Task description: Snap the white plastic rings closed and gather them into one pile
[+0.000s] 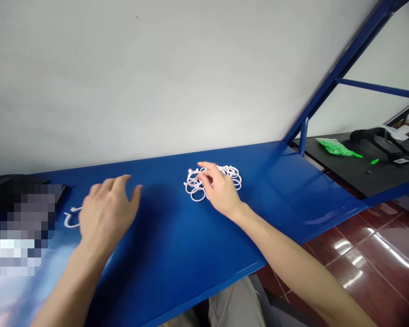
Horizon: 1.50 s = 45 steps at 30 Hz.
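Observation:
A pile of thin white plastic rings [198, 200] lies on the blue table [177, 240], several of them overlapping. My right hand [222, 188] is over the pile, its fingers bent and apart, and nothing shows between them. It covers the middle of the pile, and I cannot tell whether it touches a ring. To the left, my left hand [107, 211] hovers palm down with thumb and fingers spread, holding nothing visible. Next to it lies an open white hook-shaped piece [67, 221], partly hidden behind the hand.
A white wall [177, 81] rises behind the table. Blue metal bars [330, 77] stand at the right. Beyond them, a black surface [347, 170] holds a bag of green pieces [337, 147] and a black strap [371, 135]. A dark, partly blurred-out object [17, 179] sits at far left.

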{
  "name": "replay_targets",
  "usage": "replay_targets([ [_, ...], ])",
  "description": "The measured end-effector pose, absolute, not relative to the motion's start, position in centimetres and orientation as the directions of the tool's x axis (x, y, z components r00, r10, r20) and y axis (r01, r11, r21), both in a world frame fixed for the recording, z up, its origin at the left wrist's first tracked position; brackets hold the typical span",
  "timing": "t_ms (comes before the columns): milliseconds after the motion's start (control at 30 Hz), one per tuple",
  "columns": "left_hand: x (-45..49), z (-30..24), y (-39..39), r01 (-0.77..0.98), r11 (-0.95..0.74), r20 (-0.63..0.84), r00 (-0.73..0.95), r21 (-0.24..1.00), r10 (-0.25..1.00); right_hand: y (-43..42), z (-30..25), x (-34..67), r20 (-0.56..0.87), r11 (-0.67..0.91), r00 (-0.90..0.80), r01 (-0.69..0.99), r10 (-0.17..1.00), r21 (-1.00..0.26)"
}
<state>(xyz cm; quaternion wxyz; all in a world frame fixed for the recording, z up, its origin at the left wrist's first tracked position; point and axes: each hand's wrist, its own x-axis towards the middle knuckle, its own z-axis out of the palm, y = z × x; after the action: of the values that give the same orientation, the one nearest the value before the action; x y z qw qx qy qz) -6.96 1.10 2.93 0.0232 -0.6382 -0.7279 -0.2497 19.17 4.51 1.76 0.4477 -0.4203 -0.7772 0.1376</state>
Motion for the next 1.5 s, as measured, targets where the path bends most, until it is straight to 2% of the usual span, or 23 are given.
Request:
replay_targets([
  [133,-10.5,1.5,1.4,0.949,0.22,0.264,-0.278,0.228,0.924,6.6,2.9,22.0,0.643,0.515,-0.116,0.712,0.757,-0.477],
  [200,-11.1,0.9,1.6,0.964,0.213,0.22,-0.245,0.162,0.944,7.3,3.2,23.0,0.653,0.499,-0.119,0.75,0.747,-0.434],
  [333,-10.4,0.3,2.1,0.992,0.054,0.203,-0.076,0.11,0.976,7.7,3.7,24.3,0.524,0.511,-0.252,0.74,0.813,-0.438],
  [500,-8.9,-0.8,3.1,0.937,-0.267,0.26,0.205,0.228,0.944,7.1,4.9,25.0,0.245,0.47,-0.402,0.731,0.882,-0.494],
  [633,-8.1,-0.8,3.3,0.878,-0.405,0.358,0.303,0.255,0.883,6.7,5.5,25.3,0.157,0.448,-0.435,0.725,0.887,-0.522],
  [700,-8.1,0.0,3.0,0.913,-0.343,0.391,0.24,0.22,0.889,6.7,5.4,25.2,0.138,0.468,-0.47,0.714,0.872,-0.521],
  [767,-8.5,0.9,2.5,0.975,-0.163,0.364,0.098,0.152,0.926,6.7,5.2,25.1,0.126,0.486,-0.502,0.697,0.856,-0.526],
  [867,-9.7,1.6,1.9,0.995,0.1,0.212,-0.1,0.01,0.972,6.6,5.0,24.7,0.119,0.515,-0.541,0.679,0.833,-0.523],
  [933,-10.3,1.6,1.8,0.989,0.143,0.114,-0.139,-0.031,0.984,6.4,4.9,24.4,0.114,0.529,-0.556,0.678,0.823,-0.511],
  [1033,-10.2,1.4,1.7,0.993,0.119,0.051,-0.119,0.007,0.992,6.2,4.9,23.9,0.099,0.532,-0.564,0.687,0.82,-0.495],
  [1167,-9.3,1.4,1.8,0.99,0.119,0.041,-0.123,0.076,0.992,6.1,4.6,23.4,0.109,0.545,-0.564,0.703,0.819,-0.458],
  [1333,-8.9,0.8,2.1,0.98,0.009,0.217,-0.052,0.198,0.975,6.2,4.2,23.3,0.15,0.556,-0.556,0.695,0.818,-0.455],
  [1500,-7.6,0.6,2.3,0.903,-0.178,0.346,0.035,0.39,0.938,6.1,4.5,23.5,0.184,0.576,-0.558,0.69,0.809,-0.44],
])
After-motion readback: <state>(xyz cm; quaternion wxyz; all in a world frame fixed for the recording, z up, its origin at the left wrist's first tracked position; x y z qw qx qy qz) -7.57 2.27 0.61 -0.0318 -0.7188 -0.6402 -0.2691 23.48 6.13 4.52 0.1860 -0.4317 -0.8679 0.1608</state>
